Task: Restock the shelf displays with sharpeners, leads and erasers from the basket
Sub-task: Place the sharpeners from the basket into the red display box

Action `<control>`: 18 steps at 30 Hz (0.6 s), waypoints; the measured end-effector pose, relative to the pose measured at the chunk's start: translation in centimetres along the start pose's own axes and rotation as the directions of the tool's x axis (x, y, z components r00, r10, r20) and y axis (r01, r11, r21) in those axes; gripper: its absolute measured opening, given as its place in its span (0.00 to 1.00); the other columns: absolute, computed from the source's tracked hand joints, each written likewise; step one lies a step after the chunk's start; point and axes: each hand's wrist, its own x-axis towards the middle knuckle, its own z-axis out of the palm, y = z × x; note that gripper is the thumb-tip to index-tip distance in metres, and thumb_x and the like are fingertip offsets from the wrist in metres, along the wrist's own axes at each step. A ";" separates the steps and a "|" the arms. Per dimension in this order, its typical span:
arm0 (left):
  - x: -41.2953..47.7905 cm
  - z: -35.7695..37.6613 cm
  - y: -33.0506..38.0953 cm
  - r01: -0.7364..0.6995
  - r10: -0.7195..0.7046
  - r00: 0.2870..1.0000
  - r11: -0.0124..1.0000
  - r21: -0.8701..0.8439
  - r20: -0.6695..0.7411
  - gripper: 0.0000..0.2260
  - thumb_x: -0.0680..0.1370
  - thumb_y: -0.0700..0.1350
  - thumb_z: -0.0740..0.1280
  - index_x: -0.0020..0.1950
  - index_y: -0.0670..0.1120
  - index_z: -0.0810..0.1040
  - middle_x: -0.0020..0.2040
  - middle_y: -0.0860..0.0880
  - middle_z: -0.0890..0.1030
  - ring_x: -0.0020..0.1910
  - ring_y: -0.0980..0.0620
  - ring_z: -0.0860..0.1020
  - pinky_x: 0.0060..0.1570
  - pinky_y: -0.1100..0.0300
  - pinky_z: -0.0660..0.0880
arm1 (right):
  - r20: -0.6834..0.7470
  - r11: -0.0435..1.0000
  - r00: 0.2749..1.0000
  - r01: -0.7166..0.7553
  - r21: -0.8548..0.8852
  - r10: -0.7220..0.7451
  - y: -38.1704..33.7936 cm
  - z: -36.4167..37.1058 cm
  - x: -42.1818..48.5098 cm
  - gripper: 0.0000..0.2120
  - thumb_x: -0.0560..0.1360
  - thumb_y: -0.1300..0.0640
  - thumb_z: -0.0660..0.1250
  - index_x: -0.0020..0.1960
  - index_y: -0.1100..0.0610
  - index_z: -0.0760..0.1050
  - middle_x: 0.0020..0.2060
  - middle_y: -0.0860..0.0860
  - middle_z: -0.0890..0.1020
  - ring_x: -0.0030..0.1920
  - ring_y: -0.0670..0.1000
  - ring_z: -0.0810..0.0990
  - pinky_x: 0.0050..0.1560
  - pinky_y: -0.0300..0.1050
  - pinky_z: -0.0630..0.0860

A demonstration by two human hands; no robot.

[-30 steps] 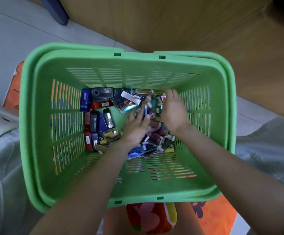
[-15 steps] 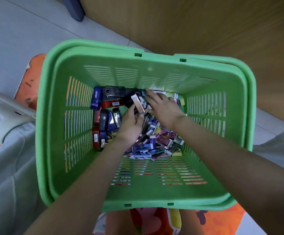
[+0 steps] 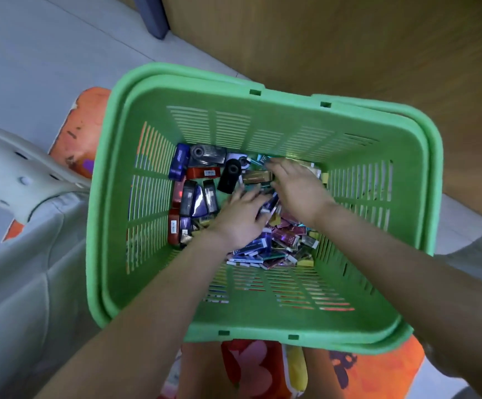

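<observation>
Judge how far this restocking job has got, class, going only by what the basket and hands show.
Done: nothing visible; no shelf is in view and the basket is well stocked. In hand: the left hand and right hand are both down in the pile of small packs, sorting; whether either grips anything cannot be told. Left: the sharpeners along the basket's left wall and the packs all await shelving.

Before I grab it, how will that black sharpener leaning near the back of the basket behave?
The black sharpener looks like rigid plastic, so probably stiff and light. It leans tilted on other items, so a push would likely tip it flat. Its glossy surface may be slippery. The left hand is closest; the green basket walls should stop any slide.
</observation>
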 end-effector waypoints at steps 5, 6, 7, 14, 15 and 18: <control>-4.9 -3.1 0.0 -0.075 0.163 0.897 0.972 0.223 -0.411 0.18 0.78 0.41 0.59 0.68 0.45 0.71 0.67 0.45 0.72 0.69 0.45 0.64 0.70 0.50 0.56 | 0.191 1.000 0.981 -0.030 -0.004 0.030 -1.4 2.3 3.1 0.34 0.80 0.56 0.60 0.78 0.57 0.42 0.77 0.54 0.51 0.76 0.54 0.51 0.75 0.51 0.53; -6.0 -3.8 0.1 -0.085 0.202 0.855 0.963 0.255 -0.478 0.17 0.77 0.41 0.59 0.66 0.44 0.73 0.63 0.44 0.74 0.66 0.44 0.67 0.68 0.49 0.60 | 0.197 0.998 0.980 -0.028 -0.055 0.039 -1.6 2.9 3.2 0.34 0.81 0.53 0.59 0.78 0.57 0.42 0.77 0.54 0.51 0.76 0.55 0.51 0.74 0.52 0.57; -7.0 -4.4 0.1 -0.091 0.238 0.808 0.954 0.285 -0.539 0.17 0.76 0.40 0.59 0.63 0.43 0.75 0.61 0.43 0.75 0.64 0.43 0.69 0.66 0.48 0.62 | 0.199 0.993 0.979 -0.021 -0.114 0.044 -1.7 3.3 3.2 0.33 0.81 0.51 0.57 0.78 0.57 0.43 0.77 0.54 0.53 0.75 0.55 0.53 0.72 0.52 0.61; -12.5 -7.5 -1.3 0.096 0.180 0.529 0.958 0.269 -0.829 0.23 0.76 0.37 0.61 0.70 0.41 0.64 0.68 0.36 0.67 0.68 0.37 0.64 0.67 0.43 0.61 | 0.204 0.982 0.973 0.137 -0.133 -0.108 -1.7 2.3 1.9 0.30 0.76 0.66 0.62 0.74 0.50 0.61 0.71 0.49 0.68 0.72 0.55 0.62 0.71 0.52 0.63; -12.9 -7.7 -1.9 0.157 0.092 0.535 0.966 0.206 -0.840 0.24 0.77 0.38 0.61 0.72 0.40 0.61 0.70 0.35 0.64 0.69 0.36 0.63 0.68 0.42 0.61 | 0.201 0.974 0.970 0.169 -0.153 -0.137 -1.7 1.9 1.7 0.31 0.74 0.68 0.64 0.73 0.49 0.63 0.70 0.48 0.70 0.72 0.55 0.62 0.72 0.51 0.60; -13.8 -8.0 -3.4 0.215 -0.119 0.607 0.976 0.018 -0.785 0.25 0.81 0.45 0.56 0.76 0.39 0.54 0.72 0.35 0.61 0.69 0.37 0.62 0.68 0.44 0.60 | 0.253 0.946 0.958 0.200 -0.255 -0.134 -1.2 0.6 0.7 0.32 0.73 0.67 0.63 0.74 0.49 0.61 0.71 0.49 0.69 0.72 0.53 0.63 0.71 0.50 0.57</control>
